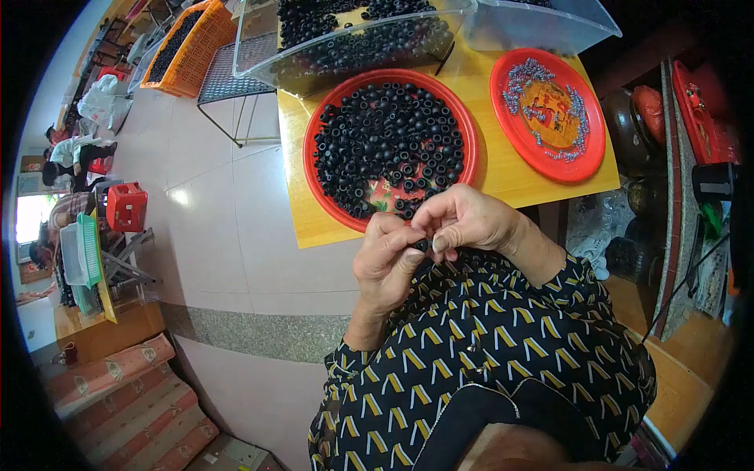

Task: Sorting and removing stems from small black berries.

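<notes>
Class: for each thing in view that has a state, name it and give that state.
Left hand, pinching a black piece
Right hand, bent beside that piece
Round red tray, holding many black pieces
Red plate, partly covered with bluish bits
Clear bin, open, holding black pieces
Orange crate, open, holding dark items

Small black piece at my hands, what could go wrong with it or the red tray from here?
The black piece, held by the left hand beside the right hand, could slip and be hard to spot against the dark patterned top. The red tray sits near the edge of the yellow table; a bump might spill its loose pieces.
</notes>
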Tool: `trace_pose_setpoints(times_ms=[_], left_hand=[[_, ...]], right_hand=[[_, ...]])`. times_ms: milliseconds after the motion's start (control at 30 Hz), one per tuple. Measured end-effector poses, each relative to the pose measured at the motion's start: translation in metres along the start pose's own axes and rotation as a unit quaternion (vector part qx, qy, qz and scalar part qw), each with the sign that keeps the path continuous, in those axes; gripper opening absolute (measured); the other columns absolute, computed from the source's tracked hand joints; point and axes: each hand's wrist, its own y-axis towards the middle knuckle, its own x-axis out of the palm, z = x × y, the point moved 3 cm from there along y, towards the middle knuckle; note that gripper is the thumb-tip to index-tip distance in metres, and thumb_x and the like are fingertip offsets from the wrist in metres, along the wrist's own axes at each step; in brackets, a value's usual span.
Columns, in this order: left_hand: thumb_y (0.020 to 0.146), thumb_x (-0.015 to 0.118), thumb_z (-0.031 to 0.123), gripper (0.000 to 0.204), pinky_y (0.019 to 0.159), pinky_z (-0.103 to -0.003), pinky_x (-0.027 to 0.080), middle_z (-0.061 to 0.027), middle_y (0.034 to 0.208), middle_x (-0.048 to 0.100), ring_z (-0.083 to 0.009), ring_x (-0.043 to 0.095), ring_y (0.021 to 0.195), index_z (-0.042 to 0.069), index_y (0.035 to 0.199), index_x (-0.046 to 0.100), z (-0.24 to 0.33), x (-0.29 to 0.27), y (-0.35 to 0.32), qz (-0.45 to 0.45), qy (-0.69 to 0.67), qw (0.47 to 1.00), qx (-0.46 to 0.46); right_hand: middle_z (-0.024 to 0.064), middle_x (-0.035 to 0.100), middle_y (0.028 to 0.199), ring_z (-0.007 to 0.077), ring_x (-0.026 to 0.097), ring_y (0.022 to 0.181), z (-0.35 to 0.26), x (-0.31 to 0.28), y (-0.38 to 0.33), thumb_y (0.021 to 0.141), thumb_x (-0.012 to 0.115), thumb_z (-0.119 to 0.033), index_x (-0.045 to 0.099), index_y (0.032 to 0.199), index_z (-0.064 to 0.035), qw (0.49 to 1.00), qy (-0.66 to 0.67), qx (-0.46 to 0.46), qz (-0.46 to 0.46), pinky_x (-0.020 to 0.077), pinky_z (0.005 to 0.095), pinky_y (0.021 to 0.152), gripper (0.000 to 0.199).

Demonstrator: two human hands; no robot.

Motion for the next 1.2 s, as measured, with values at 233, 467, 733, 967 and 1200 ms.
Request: trace_pose_setpoints(times_ms=[233,467,733,967,1200], left_hand=[[0.076,0.064,0.012,0.016,0.063,-0.028,0.038,-0.0055,0.075,0.049,-0.0177,0.045,0.070,-0.001,0.084,0.059,0.000,0.006,0.005,-0.032,0.001,0.999,0.043],[0.077,0.063,0.012,0.016,0.063,-0.029,0.039,-0.0067,0.075,0.051,-0.0179,0.047,0.070,-0.001,0.084,0.059,0.001,0.010,0.004,-0.038,-0.013,0.998,0.053],[0.078,0.061,0.007,0.020,0.065,-0.027,0.042,-0.0098,0.082,0.053,-0.0189,0.051,0.074,-0.002,0.095,0.057,-0.004,0.001,0.007,0.008,0.069,0.998,-0.004],[0.070,0.062,-0.001,0.020,0.065,-0.032,0.043,-0.0127,0.084,0.055,-0.0244,0.052,0.074,0.000,0.090,0.058,-0.008,-0.061,0.010,0.025,0.368,0.929,-0.003],[0.064,0.062,0.003,0.016,0.065,-0.037,0.041,-0.0119,0.073,0.052,-0.0281,0.049,0.070,0.000,0.079,0.060,-0.013,-0.042,0.033,-0.087,0.448,0.890,-0.015]], right_hand=[[0.0041,0.058,0.069,0.0078,0.055,0.058,0.006,0.004,-0.004,0.075,0.065,-0.010,0.058,0.085,0.0027,0.992,0.127,-0.015,-0.003,0.0432,0.0170,0.049,0.017],[0.0030,0.056,0.066,0.0065,0.053,0.054,0.010,0.005,-0.007,0.076,0.065,-0.013,0.057,0.082,0.0009,0.992,0.123,-0.025,-0.010,0.0413,0.0168,0.045,0.017],[0.0036,0.057,0.070,0.0071,0.054,0.057,-0.015,-0.009,-0.007,0.080,0.061,-0.016,0.055,0.088,-0.0012,0.997,0.047,-0.015,0.067,0.0421,0.0172,0.046,0.018],[0.0060,0.057,0.091,0.0075,0.052,0.071,-0.168,-0.129,-0.015,0.087,0.047,-0.016,0.053,0.103,0.0019,0.934,-0.053,-0.310,0.166,0.0420,0.0153,0.055,0.025],[0.0054,0.056,0.091,0.0080,0.051,0.075,-0.164,-0.156,-0.047,0.089,0.043,-0.018,0.052,0.107,0.0020,0.900,-0.081,-0.306,0.301,0.0420,0.0175,0.058,0.028]])
